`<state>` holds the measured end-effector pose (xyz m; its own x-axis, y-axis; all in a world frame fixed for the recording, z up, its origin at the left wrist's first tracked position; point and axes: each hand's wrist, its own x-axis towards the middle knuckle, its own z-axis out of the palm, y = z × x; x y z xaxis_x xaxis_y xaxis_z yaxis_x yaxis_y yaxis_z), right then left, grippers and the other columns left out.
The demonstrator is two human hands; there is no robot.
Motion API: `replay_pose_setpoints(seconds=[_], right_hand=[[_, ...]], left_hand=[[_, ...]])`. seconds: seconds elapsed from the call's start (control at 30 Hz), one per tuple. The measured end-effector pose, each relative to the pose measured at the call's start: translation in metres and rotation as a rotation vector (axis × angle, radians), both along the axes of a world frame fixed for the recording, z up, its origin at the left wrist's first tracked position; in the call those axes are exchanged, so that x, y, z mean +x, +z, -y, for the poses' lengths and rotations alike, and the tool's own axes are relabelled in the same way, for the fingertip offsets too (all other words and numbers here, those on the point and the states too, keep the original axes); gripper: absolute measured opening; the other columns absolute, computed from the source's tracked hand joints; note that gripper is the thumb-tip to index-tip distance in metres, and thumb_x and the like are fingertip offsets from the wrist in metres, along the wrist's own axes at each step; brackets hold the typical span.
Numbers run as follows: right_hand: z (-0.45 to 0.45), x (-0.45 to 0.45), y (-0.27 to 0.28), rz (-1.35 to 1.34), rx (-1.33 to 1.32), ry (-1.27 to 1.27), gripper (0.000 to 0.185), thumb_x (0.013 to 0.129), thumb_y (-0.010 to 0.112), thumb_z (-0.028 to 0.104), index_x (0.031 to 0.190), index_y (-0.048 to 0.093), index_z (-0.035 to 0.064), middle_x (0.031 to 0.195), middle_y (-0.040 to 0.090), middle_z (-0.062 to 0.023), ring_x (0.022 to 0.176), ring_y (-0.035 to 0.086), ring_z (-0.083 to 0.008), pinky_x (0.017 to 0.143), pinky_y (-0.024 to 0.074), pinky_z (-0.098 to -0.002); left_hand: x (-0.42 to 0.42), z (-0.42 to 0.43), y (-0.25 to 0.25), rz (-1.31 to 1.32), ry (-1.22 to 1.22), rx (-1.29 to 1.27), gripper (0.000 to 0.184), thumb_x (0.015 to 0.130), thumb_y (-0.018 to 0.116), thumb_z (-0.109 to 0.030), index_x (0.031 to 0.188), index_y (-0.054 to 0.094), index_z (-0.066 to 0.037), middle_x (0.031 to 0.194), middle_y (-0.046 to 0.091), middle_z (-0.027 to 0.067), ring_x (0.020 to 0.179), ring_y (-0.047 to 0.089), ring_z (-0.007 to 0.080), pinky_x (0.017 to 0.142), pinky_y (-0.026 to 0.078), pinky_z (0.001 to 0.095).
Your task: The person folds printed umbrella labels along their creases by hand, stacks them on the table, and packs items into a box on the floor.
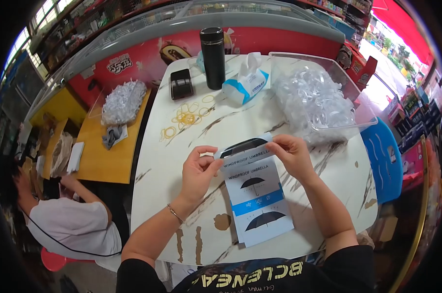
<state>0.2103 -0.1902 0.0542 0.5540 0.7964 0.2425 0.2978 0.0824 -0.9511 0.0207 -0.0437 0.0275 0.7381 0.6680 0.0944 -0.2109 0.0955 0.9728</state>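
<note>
Between my two hands is a printed umbrella leaflet, lettered "WINDPROOF UMBRELLA", its upper part bent toward me. My left hand pinches its left edge; a bracelet circles that wrist. At the other end, my right hand grips the top right corner between thumb and fingers. Right below lie more leaflets with the same umbrella print and a blue band, slightly fanned on the marble-patterned table. Whether the held leaflet is separate from those underneath, I cannot tell.
Yellow rubber bands, a black case, a black flask and a tissue pack stand beyond my hands. At right is a clear bin of plastic wrappers. Another person sits left at a yellow table.
</note>
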Motion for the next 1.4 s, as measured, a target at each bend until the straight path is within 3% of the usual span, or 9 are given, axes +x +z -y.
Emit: replay_pose_setpoints(seconds=[0.27, 0.3, 0.4, 0.5, 0.63, 0.8, 0.93, 1.2, 1.4], right_hand=[[0.046, 0.019, 0.049, 0.120, 0.021, -0.053, 0.014, 0.079, 0.069, 0.011, 0.083, 0.061, 0.0003, 0.068, 0.058, 0.0021, 0.063, 0.052, -0.0021, 0.053, 0.0389, -0.0181], [0.065, 0.021, 0.062, 0.133, -0.007, -0.065, 0.016, 0.079, 0.070, 0.010, 0.085, 0.059, 0.0009, 0.067, 0.058, 0.0022, 0.064, 0.053, -0.0022, 0.054, 0.0397, -0.0182], [0.131, 0.025, 0.101, 0.178, -0.094, -0.160, 0.019, 0.078, 0.070, 0.009, 0.088, 0.055, 0.0016, 0.068, 0.057, 0.0023, 0.066, 0.055, -0.0031, 0.059, 0.0424, -0.0176], [0.208, 0.027, 0.119, 0.243, -0.234, -0.235, 0.019, 0.076, 0.071, 0.007, 0.084, 0.055, 0.0017, 0.076, 0.059, 0.0004, 0.069, 0.055, -0.0035, 0.062, 0.0441, -0.0178], [0.301, 0.006, 0.132, 0.144, -0.600, -0.309, 0.022, 0.071, 0.074, 0.007, 0.084, 0.056, 0.0016, 0.078, 0.060, -0.0009, 0.071, 0.057, -0.0062, 0.064, 0.0462, -0.0200], [0.351, -0.010, 0.114, 0.533, -0.906, -0.477, 0.030, 0.066, 0.075, 0.008, 0.091, 0.059, 0.0030, 0.079, 0.062, -0.0024, 0.073, 0.059, -0.0097, 0.064, 0.0472, -0.0232], [0.319, -0.009, 0.115, 0.345, -0.753, -0.479, 0.032, 0.067, 0.074, 0.010, 0.095, 0.061, 0.0052, 0.084, 0.064, -0.0036, 0.073, 0.060, -0.0118, 0.062, 0.0470, -0.0231], [0.184, 0.002, 0.098, 0.430, -0.608, 0.257, 0.036, 0.071, 0.074, 0.015, 0.103, 0.059, 0.0059, 0.091, 0.063, -0.0064, 0.079, 0.062, -0.0188, 0.063, 0.0516, -0.0305], [0.116, 0.007, 0.100, 0.564, -0.387, 0.364, 0.039, 0.069, 0.075, 0.017, 0.104, 0.059, 0.0068, 0.092, 0.063, -0.0052, 0.078, 0.061, -0.0189, 0.063, 0.0497, -0.0300]], left_hand=[[0.001, 0.006, -0.005, 0.012, -0.099, 0.199, 0.029, 0.086, 0.055, -0.002, 0.114, 0.048, -0.002, 0.084, 0.066, 0.0076, 0.073, 0.058, 0.0074, 0.064, 0.044, 0.0195], [0.000, -0.001, -0.012, -0.070, -0.156, 0.271, 0.035, 0.081, 0.066, -0.019, 0.112, 0.054, -0.006, 0.100, 0.064, 0.0084, 0.095, 0.058, 0.0154, 0.079, 0.045, 0.0294], [0.007, -0.002, 0.001, 0.050, -0.355, 0.996, 0.056, 0.069, 0.074, -0.041, 0.113, 0.058, -0.009, 0.123, 0.053, 0.0125, 0.117, 0.047, 0.0276, 0.095, 0.037, 0.0391], [0.006, 0.015, 0.005, -0.086, -0.591, 1.125, 0.075, 0.053, 0.075, -0.058, 0.111, 0.062, -0.011, 0.135, 0.042, 0.0139, 0.129, 0.030, 0.0346, 0.106, 0.020, 0.0471], [0.004, 0.020, 0.011, -0.220, -0.721, 1.249, 0.078, 0.045, 0.077, -0.061, 0.107, 0.065, -0.015, 0.137, 0.040, 0.0146, 0.131, 0.029, 0.0350, 0.107, 0.010, 0.0513], [0.007, 0.018, 0.017, -0.281, -0.746, 1.289, 0.057, 0.053, 0.079, -0.032, 0.106, 0.065, -0.016, 0.135, 0.043, 0.0117, 0.129, 0.032, 0.0322, 0.107, 0.016, 0.0495], [0.006, 0.013, 0.017, -0.279, -0.711, 1.279, 0.051, 0.055, 0.073, -0.004, 0.104, 0.066, -0.016, 0.130, 0.050, 0.0077, 0.126, 0.040, 0.0289, 0.106, 0.024, 0.0461], [0.002, -0.007, 0.028, -0.252, -0.814, 1.089, 0.041, 0.061, 0.074, -0.007, 0.101, 0.066, -0.011, 0.121, 0.057, 0.0056, 0.121, 0.045, 0.0288, 0.104, 0.031, 0.0422], [0.000, -0.010, 0.022, -0.148, -0.713, 0.756, 0.030, 0.070, 0.066, -0.001, 0.099, 0.067, -0.009, 0.118, 0.059, 0.0094, 0.118, 0.049, 0.0306, 0.099, 0.038, 0.0381]])
